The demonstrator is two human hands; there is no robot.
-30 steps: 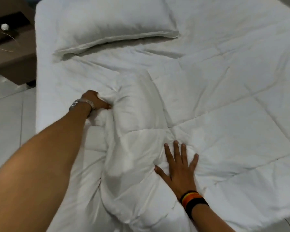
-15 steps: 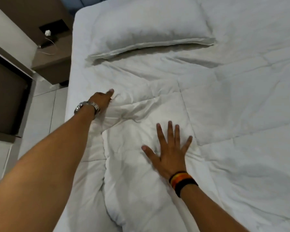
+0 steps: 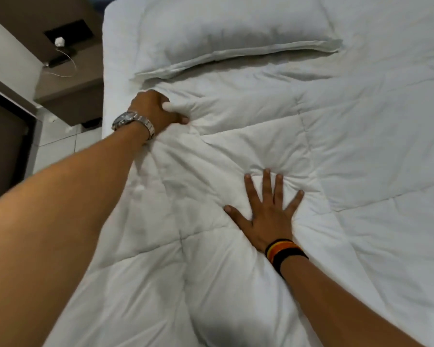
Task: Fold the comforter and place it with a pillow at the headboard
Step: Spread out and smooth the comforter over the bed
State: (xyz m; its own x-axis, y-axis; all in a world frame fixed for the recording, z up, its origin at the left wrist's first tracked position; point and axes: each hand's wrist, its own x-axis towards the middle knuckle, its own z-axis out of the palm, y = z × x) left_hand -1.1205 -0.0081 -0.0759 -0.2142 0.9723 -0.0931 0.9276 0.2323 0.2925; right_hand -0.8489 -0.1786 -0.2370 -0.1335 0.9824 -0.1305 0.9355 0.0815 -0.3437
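Note:
A white quilted comforter [image 3: 336,151] lies spread over the bed, with a raised fold running down its left part. A white pillow [image 3: 226,31] lies at the top of the bed, just beyond the comforter's upper edge. My left hand [image 3: 156,111], with a metal watch on the wrist, grips the comforter's upper left corner, fingers curled round a bunch of fabric. My right hand [image 3: 266,209], with a striped wristband, lies flat with fingers spread, pressing down on the comforter's middle.
A brown bedside table [image 3: 68,96] stands left of the bed, with a dark recess holding a small white object [image 3: 59,41] and a thin cable. White floor tiles [image 3: 58,146] show between it and the bed's left edge.
My left hand has pushed the comforter corner up toward the pillow and closed round it. The bulky fold has flattened. My right hand has slid forward, still flat.

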